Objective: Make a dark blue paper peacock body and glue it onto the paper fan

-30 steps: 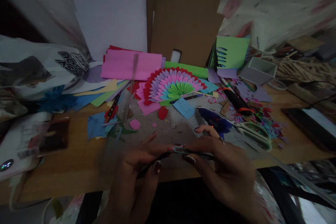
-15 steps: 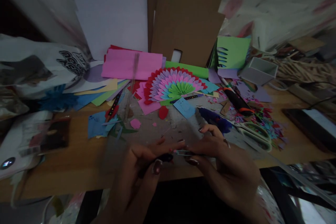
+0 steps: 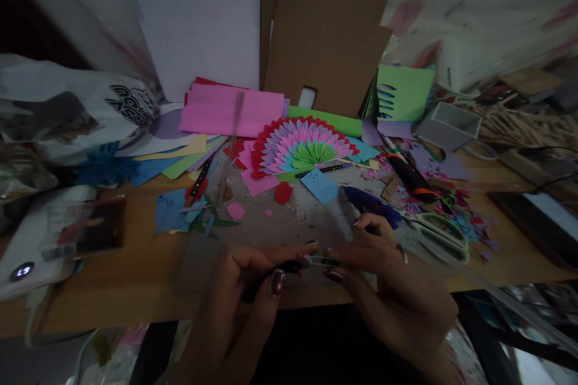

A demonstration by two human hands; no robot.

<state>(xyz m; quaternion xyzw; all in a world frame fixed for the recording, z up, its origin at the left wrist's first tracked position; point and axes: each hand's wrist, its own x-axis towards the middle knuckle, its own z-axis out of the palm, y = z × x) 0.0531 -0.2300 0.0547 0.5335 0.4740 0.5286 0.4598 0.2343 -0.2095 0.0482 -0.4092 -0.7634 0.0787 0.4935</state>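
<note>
My left hand (image 3: 246, 295) pinches the dark end of a thin pen-like stick (image 3: 289, 266) between thumb and fingers, just above the table's near edge. My right hand (image 3: 391, 289) pinches the stick's pale other end (image 3: 321, 261). The two hands meet at the middle, fingertips nearly touching. Behind them on the table lies a fan-shaped paper flower (image 3: 300, 149) of red, purple, pink and green petals. What the stick is exactly stays too dark to tell.
Coloured paper sheets (image 3: 230, 111), scraps and a blue card (image 3: 319, 185) litter the wooden table (image 3: 135, 277). Scissors (image 3: 436, 227) and a black-and-orange tool (image 3: 409, 175) lie at right. Cardboard (image 3: 325, 30) leans at the back. A white box (image 3: 447, 125) and a plastic bag (image 3: 76, 111) flank the mess.
My hands have drawn closer together along the stick, so less of it shows between them. The view has shifted slightly.
</note>
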